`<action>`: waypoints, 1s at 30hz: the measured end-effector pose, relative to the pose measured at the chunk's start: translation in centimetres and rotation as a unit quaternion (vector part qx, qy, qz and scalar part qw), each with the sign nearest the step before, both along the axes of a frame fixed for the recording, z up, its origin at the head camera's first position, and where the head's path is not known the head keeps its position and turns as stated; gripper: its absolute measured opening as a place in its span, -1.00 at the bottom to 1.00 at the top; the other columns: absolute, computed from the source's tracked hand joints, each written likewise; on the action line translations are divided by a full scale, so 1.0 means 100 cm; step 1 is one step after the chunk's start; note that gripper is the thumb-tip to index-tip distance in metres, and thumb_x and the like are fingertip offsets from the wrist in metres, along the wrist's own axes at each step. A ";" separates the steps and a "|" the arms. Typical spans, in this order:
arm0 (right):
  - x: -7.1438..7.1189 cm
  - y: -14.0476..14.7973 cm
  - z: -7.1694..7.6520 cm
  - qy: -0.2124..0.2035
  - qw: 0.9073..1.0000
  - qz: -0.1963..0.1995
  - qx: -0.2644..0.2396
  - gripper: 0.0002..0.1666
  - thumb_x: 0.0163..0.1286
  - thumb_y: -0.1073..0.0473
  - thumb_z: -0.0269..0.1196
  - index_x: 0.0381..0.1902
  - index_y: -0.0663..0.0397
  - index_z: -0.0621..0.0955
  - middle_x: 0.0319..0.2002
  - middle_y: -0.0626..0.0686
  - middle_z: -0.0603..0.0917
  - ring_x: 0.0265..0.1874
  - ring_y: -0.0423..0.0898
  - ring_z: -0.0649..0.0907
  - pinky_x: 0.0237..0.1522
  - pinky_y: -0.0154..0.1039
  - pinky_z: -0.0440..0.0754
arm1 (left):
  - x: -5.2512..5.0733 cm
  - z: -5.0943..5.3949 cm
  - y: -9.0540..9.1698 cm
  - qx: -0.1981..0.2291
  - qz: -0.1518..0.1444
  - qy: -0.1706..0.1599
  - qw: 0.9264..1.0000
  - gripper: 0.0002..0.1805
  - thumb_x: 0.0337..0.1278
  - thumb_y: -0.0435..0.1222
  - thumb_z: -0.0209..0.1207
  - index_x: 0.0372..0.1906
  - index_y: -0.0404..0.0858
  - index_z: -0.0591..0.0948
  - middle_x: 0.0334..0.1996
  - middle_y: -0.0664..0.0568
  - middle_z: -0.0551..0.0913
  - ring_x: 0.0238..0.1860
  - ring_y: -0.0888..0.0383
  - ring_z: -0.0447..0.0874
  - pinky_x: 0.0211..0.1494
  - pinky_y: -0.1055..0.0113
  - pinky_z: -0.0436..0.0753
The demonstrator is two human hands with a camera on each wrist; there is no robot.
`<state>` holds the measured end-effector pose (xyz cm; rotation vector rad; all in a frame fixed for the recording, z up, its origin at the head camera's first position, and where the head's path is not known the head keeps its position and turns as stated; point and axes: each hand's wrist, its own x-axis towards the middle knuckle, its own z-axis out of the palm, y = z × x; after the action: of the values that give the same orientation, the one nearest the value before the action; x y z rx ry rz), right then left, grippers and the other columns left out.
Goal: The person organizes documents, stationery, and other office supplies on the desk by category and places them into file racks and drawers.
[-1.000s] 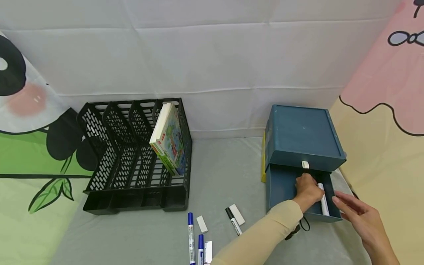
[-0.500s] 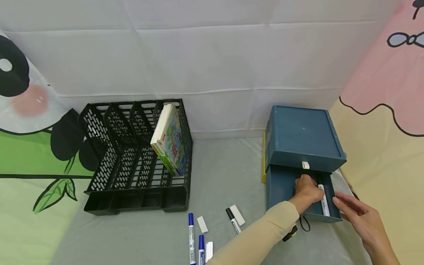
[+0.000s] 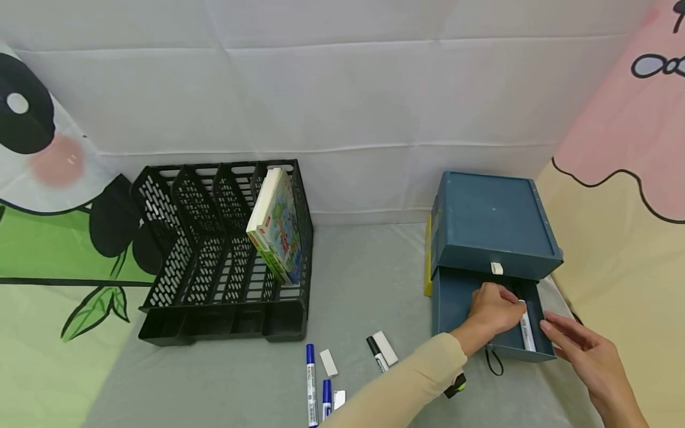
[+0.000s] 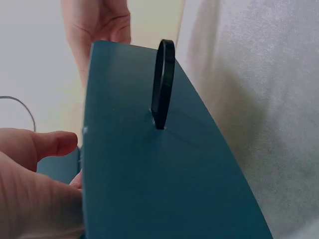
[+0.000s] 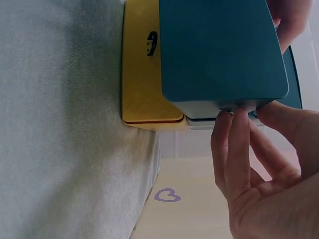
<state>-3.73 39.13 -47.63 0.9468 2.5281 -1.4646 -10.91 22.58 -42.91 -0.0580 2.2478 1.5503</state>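
A blue drawer (image 3: 452,303) stands pulled out beneath the upper part of a blue drawer unit (image 3: 495,217). My left hand (image 3: 489,312) reaches into it from above, its fingertips hidden. The left hand's thumb lies near a white marker (image 3: 527,330) along the drawer's right side; whether it holds anything is hidden. In the left wrist view, a black pull loop (image 4: 162,84) projects from the drawer front. My right hand (image 3: 585,351) pinches the drawer's right wall near the front corner. Its thumb lies at the rim and its fingers against the outside in the right wrist view.
A black perforated rack (image 3: 209,267) with upright books (image 3: 275,229) stands at left. On the grey table are blue-capped markers (image 3: 311,386), a black-capped marker (image 3: 377,353) and white blocks (image 3: 329,362). A yellow drawer box (image 5: 144,74) sits beneath the blue unit.
My left hand and forearm have shifted slightly left and toward me within the drawer. The right hand keeps its place at the drawer wall. The head view has turned slightly.
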 end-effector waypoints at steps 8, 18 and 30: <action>-0.002 0.001 -0.001 -0.011 1.000 0.006 0.003 -0.05 0.42 -0.34 0.25 0.50 0.20 0.40 0.31 0.25 0.51 -0.33 -0.52 0.55 -0.29 -0.48 0.65 | 0.006 0.008 -0.022 0.043 0.001 0.008 0.999 -0.82 0.17 -0.25 0.45 -0.47 -0.12 0.69 -0.56 0.19 0.60 -0.49 0.32 0.52 -0.38 0.40 0.55; 0.001 0.001 -0.005 -0.002 1.000 -0.003 0.010 -0.05 0.39 -0.34 0.28 0.48 0.19 0.43 0.09 -0.07 0.62 -0.32 -0.49 0.56 -0.28 -0.52 0.64 | 0.015 0.015 -0.052 0.094 -0.008 0.023 0.995 -0.88 0.26 -0.20 0.40 -0.39 -0.08 0.74 -0.54 0.27 0.62 -0.51 0.33 0.54 -0.45 0.42 0.54; 0.001 0.001 -0.003 -0.010 1.000 -0.002 -0.002 -0.04 0.40 -0.36 0.26 0.49 0.19 0.41 0.33 0.22 0.49 -0.31 -0.51 0.54 -0.28 -0.50 0.65 | 0.023 0.013 -0.090 0.188 -0.005 0.065 0.980 -0.93 0.29 -0.27 0.37 -0.28 -0.19 0.75 -0.49 0.24 0.69 -0.49 0.36 0.64 -0.33 0.49 0.64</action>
<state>-3.61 39.23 -47.98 0.9606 2.5112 -1.4528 -8.61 13.63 -41.66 0.1659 2.0032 1.9962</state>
